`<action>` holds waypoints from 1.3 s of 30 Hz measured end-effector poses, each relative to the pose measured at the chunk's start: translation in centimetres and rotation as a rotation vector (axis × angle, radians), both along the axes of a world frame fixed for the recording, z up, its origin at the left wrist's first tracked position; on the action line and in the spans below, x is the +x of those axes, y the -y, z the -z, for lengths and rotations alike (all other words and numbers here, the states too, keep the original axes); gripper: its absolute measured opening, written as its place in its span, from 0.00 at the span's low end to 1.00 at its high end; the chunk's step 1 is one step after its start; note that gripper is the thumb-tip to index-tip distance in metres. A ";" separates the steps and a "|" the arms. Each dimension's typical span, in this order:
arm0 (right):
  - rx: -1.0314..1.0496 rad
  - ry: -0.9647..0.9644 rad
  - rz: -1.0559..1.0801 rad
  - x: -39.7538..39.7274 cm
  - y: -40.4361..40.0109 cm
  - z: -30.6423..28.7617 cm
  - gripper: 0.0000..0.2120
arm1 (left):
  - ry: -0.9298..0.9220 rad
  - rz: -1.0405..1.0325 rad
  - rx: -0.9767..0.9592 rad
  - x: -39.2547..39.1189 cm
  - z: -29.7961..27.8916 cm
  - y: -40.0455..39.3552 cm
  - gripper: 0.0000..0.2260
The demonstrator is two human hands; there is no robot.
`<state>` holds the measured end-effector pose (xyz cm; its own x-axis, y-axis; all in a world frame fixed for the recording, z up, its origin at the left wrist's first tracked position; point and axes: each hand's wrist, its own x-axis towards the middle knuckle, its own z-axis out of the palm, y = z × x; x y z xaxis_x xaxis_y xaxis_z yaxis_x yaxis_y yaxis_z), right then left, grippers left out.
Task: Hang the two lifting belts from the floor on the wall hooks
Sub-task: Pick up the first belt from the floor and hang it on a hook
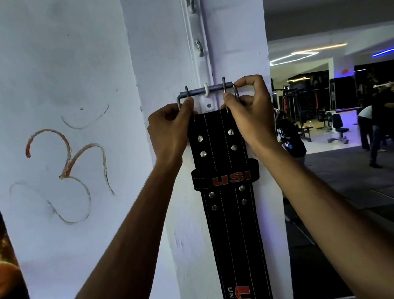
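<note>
We've got the belt (227, 195) buckle (208, 90) sitting over the white hook (205, 89), left hand (171, 127) and right hand (248, 106) both pinched on the buckle just below the hook. Best check it's seated centred before letting go.

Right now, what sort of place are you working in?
Most likely a gym. A black lifting belt hangs down a white pillar, both hands at its buckle on a wall hook. Behind, to the right, stands a workout bench among dim exercise machines.
</note>
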<state>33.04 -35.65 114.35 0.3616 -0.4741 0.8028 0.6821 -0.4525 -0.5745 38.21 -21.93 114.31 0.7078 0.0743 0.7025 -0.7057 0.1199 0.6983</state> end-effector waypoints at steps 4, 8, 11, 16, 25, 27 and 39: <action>0.029 -0.007 -0.008 -0.1 -0.2 0.2 0.14 | -0.016 0.042 -0.015 -0.1 0.6 -0.2 0.14; 0.019 -0.018 0.009 0.0 -0.2 0.7 0.14 | -0.038 0.079 -0.001 -0.6 1.8 -0.6 0.10; 0.049 -0.022 0.013 0.1 -0.3 0.6 0.15 | -0.071 0.097 0.003 -1.0 1.7 -0.9 0.11; 0.059 0.050 -0.058 -0.5 -0.6 2.2 0.19 | -0.068 0.163 0.024 -1.7 3.0 -1.4 0.10; 0.022 0.096 0.052 -2.6 -1.2 6.3 0.14 | -0.089 0.166 0.185 -1.7 8.2 -2.8 0.09; 0.016 0.102 0.120 -3.8 -1.4 8.0 0.11 | -0.101 0.124 0.206 -2.5 9.0 -3.0 0.11; -0.366 -0.229 0.178 -15.3 -7.6 28.9 0.08 | -0.285 -0.344 0.415 -15.0 26.1 -10.8 0.06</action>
<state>17.75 -28.09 85.48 0.4880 -0.2449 0.8378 0.4497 -0.7521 -0.4818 23.23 -11.15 88.17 0.8561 0.0924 0.5084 -0.4342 -0.4048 0.8047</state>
